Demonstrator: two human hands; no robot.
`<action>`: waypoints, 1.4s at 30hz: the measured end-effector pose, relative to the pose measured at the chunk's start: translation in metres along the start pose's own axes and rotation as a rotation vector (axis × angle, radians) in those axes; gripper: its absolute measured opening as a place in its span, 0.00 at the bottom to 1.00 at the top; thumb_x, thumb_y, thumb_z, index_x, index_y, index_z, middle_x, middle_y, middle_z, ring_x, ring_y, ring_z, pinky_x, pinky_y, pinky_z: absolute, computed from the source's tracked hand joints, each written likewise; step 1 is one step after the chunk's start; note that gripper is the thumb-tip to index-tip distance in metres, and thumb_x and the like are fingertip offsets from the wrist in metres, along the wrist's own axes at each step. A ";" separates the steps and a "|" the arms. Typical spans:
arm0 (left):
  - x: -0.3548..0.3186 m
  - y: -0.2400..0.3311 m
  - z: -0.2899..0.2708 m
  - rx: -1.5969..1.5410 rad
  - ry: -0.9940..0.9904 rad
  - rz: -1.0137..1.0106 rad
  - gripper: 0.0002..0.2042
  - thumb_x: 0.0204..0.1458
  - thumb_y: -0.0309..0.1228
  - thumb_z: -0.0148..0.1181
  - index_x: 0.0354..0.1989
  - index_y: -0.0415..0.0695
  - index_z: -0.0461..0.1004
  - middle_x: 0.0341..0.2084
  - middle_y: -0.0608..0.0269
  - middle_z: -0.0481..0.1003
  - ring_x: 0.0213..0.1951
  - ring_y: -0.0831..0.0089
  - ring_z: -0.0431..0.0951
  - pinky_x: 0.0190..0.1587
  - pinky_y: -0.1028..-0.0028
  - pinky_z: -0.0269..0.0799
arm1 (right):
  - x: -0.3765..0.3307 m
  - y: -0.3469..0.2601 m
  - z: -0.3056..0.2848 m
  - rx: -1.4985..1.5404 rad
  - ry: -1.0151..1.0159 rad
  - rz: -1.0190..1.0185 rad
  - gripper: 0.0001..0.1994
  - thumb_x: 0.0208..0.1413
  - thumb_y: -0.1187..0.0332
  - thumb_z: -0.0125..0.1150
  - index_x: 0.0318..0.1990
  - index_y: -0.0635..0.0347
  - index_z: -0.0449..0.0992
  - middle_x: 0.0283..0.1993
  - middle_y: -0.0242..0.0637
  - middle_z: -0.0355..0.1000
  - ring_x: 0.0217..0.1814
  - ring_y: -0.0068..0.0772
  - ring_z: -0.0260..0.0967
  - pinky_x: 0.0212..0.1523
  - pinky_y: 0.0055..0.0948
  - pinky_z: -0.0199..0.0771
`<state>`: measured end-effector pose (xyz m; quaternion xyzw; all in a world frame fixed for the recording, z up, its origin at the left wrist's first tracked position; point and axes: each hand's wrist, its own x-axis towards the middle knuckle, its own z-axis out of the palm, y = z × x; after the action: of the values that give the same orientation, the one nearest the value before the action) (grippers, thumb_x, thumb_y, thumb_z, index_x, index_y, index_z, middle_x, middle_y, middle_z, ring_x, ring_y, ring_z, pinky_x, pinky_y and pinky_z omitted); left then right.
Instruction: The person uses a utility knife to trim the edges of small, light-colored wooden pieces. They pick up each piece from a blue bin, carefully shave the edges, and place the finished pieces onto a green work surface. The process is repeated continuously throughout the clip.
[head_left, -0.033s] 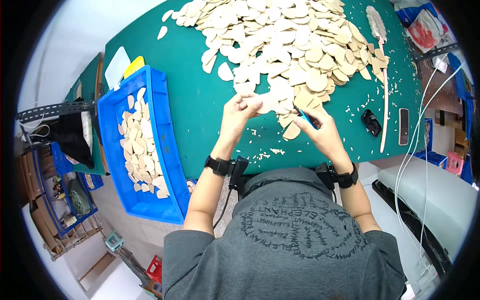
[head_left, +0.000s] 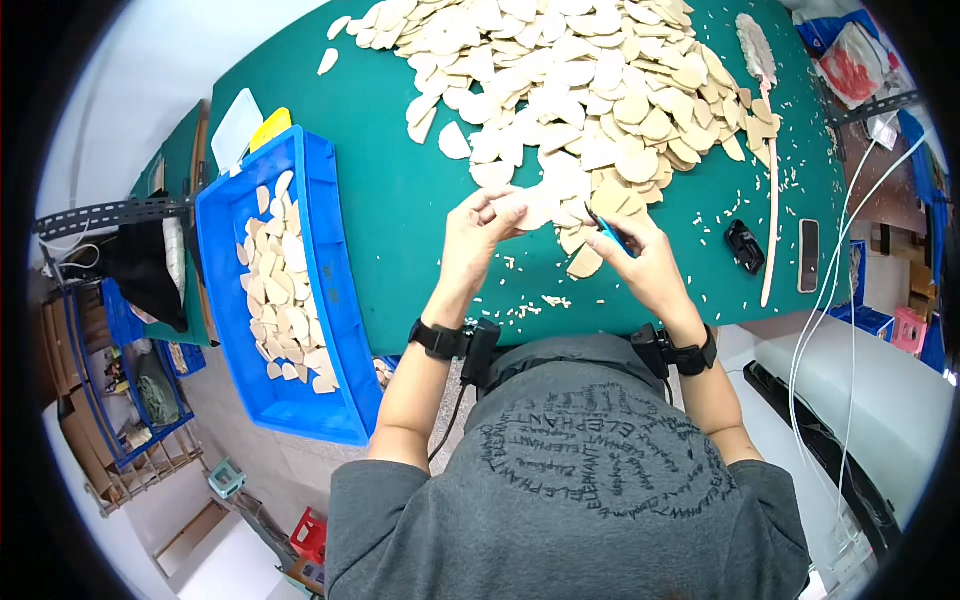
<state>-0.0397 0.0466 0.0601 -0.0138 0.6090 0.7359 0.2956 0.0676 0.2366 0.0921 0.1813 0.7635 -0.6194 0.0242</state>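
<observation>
My left hand [head_left: 470,238] pinches a flat, pale beige rounded piece [head_left: 537,208] between thumb and fingers, just above the near edge of the heap. My right hand [head_left: 645,262] is closed around a slim tool with a blue handle [head_left: 612,236] and a dark pointed tip. That tip is directed toward the held piece, a short gap to its right; its exact kind is too small to make out. Beyond both hands spreads a large heap of similar flat beige pieces [head_left: 635,115], many with one straight and one curved edge. Glare whitens the heap's middle.
A blue plastic crate [head_left: 328,250] holding more pieces [head_left: 285,290] stands left of the green table [head_left: 395,190]. On the right lie a long-handled brush [head_left: 768,200], a black object [head_left: 743,246] and a phone [head_left: 808,255]. Small pale scraps [head_left: 555,301] are scattered about. White cables [head_left: 832,260] hang at right.
The view has shifted very slightly. Both hands keep their holds, with hardly any visible movement.
</observation>
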 end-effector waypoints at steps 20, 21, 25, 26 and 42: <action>-0.052 0.028 0.013 -0.024 0.073 0.212 0.14 0.50 0.26 0.62 0.43 0.33 0.73 0.36 0.57 0.77 0.37 0.76 0.77 0.39 0.77 0.76 | 0.005 -0.020 0.014 -0.059 -0.080 -0.135 0.18 0.51 0.61 0.65 0.44 0.64 0.77 0.25 0.29 0.71 0.26 0.14 0.62 0.26 0.18 0.63; -0.052 0.029 0.013 -0.023 0.076 0.211 0.14 0.50 0.26 0.62 0.43 0.33 0.73 0.36 0.57 0.77 0.37 0.76 0.77 0.39 0.77 0.76 | 0.004 -0.022 0.015 -0.049 -0.082 -0.141 0.17 0.51 0.61 0.65 0.44 0.64 0.77 0.25 0.28 0.71 0.26 0.14 0.61 0.26 0.18 0.62; -0.052 0.027 0.009 -0.010 0.086 0.222 0.14 0.50 0.27 0.63 0.44 0.32 0.73 0.35 0.57 0.77 0.36 0.76 0.78 0.38 0.77 0.76 | 0.003 -0.028 0.018 -0.040 -0.094 -0.144 0.16 0.52 0.63 0.63 0.44 0.64 0.77 0.23 0.26 0.69 0.25 0.13 0.59 0.26 0.17 0.60; -0.052 0.026 0.008 -0.028 0.091 0.223 0.15 0.50 0.27 0.62 0.44 0.33 0.72 0.35 0.57 0.77 0.35 0.76 0.78 0.37 0.78 0.76 | 0.003 -0.029 0.020 -0.046 -0.100 -0.140 0.15 0.53 0.64 0.63 0.44 0.65 0.77 0.23 0.25 0.68 0.25 0.13 0.59 0.26 0.16 0.60; -0.004 -0.010 -0.147 0.167 1.064 0.461 0.30 0.52 0.36 0.60 0.60 0.38 0.56 0.47 0.57 0.65 0.48 0.68 0.66 0.50 0.69 0.64 | 0.018 -0.010 0.011 0.158 -0.088 0.034 0.15 0.55 0.65 0.61 0.46 0.66 0.75 0.32 0.28 0.72 0.33 0.14 0.64 0.33 0.14 0.64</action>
<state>-0.0819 -0.0874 0.0152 -0.2252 0.7170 0.6224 -0.2186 0.0460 0.2287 0.0944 0.1680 0.7074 -0.6845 0.0539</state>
